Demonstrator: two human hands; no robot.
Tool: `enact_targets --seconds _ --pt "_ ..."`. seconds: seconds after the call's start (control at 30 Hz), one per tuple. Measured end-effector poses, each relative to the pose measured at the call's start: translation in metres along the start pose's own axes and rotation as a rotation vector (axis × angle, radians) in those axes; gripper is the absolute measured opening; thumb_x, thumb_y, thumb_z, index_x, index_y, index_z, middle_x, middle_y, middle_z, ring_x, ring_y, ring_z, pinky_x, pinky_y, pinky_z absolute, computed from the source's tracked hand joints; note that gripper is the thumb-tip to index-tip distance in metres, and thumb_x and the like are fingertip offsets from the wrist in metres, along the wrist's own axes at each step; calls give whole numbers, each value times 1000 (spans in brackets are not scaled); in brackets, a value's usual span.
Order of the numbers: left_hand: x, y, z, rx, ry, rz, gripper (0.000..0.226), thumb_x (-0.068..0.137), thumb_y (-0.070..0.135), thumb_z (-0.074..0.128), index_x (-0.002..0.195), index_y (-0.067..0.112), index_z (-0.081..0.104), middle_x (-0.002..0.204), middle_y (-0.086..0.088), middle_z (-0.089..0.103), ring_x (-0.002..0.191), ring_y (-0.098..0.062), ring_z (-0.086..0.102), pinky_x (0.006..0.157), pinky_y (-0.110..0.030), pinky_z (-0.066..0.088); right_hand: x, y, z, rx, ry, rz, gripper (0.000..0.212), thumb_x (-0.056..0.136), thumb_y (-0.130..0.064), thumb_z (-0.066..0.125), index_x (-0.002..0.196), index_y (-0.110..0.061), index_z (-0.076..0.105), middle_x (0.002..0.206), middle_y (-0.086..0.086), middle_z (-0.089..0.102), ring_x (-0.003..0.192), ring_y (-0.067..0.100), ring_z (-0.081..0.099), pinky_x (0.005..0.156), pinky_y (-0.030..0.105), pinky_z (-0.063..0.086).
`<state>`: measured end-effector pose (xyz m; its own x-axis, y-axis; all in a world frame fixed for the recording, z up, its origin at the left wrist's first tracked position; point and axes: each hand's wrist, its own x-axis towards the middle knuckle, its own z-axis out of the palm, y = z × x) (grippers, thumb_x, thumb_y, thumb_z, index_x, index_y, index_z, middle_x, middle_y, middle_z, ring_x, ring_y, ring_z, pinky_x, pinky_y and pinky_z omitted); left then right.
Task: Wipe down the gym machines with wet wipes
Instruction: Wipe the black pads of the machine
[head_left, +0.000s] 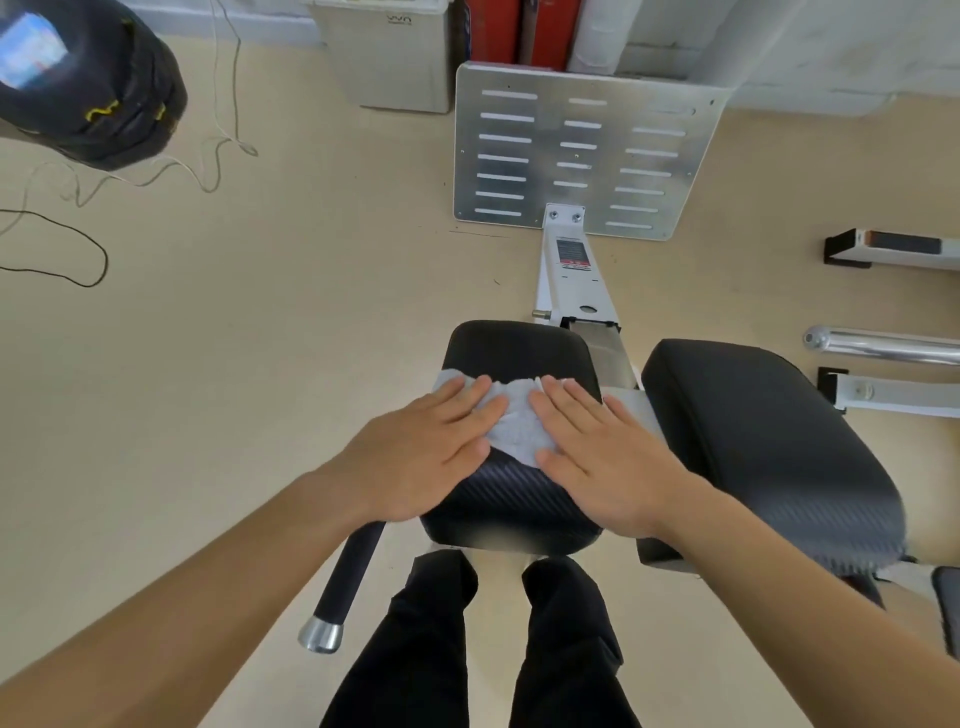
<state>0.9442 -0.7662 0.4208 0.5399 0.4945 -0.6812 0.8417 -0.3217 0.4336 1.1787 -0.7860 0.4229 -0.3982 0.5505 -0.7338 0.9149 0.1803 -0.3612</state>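
A white wet wipe (519, 426) lies spread across a black padded seat (511, 499) of a gym machine. My left hand (431, 452) presses flat on the wipe's left part, fingers straight. My right hand (597, 457) presses flat on its right part, fingers straight too. Both hands lie side by side on top of the pad. A second, larger black pad (763, 441) sits just to the right.
A slotted metal footplate (582, 150) stands ahead on a white frame beam (571, 275). A black handle with a chrome end (343, 587) juts out lower left. A chrome bar (883, 345) lies at right. Cables (93, 260) and a black bag (98, 88) lie far left.
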Motion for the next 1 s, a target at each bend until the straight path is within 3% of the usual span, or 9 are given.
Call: enact_targets --seconds 0.13,0.33,0.53,0.67,0.77,0.87,1.0 --pt "17 -7 -6 -64 -18 -23 57 104 51 11 158 37 -2 165 17 -12 151 -3 -12 126 -35 5 11 2 0 53 -4 64 60 106 -48 10 157 -29 -16 165 -10 -21 152 9 -17 123 42 -9" --pt "86 -17 -18 -50 -84 -84 52 109 40 17 158 32 0 167 5 -8 154 -15 -9 126 -37 0 78 17 -13 108 -9 205 60 106 -43 13 160 -24 -7 168 -3 -12 154 14 -8 123 52 -2" --pt "24 -4 0 -18 -9 -25 53 107 44 14 157 38 -3 166 12 -12 153 -13 -14 126 -41 7 12 -4 11 -59 60 121 60 107 -46 12 158 -28 -12 167 -1 -14 154 22 -11 124 54 2" --pt "-15 7 32 122 209 8 55 106 49 7 159 37 2 168 8 -4 155 -18 -6 125 -39 20 -19 -25 40 -74 215 167 60 105 -52 9 157 -33 -12 167 -2 -14 154 23 -12 124 49 0" --pt "-35 13 64 213 371 25 60 105 44 11 160 22 16 168 -6 12 154 -30 10 118 -46 34 -35 -42 75 -160 391 198 66 104 -53 16 161 -22 2 168 8 0 155 31 -2 123 52 8" --pt "-45 21 98 262 464 -16 62 105 42 21 161 18 10 168 -11 5 154 -33 3 121 -49 28 -44 -50 107 -203 462 213 72 102 -53 26 161 -17 6 168 12 0 154 33 -2 123 55 7" --pt "-34 28 106 253 571 -80 58 107 43 17 160 19 17 167 -10 11 154 -32 8 122 -50 23 -42 -35 107 -266 559 192 67 103 -51 20 161 -17 12 168 10 9 155 29 6 122 56 8"
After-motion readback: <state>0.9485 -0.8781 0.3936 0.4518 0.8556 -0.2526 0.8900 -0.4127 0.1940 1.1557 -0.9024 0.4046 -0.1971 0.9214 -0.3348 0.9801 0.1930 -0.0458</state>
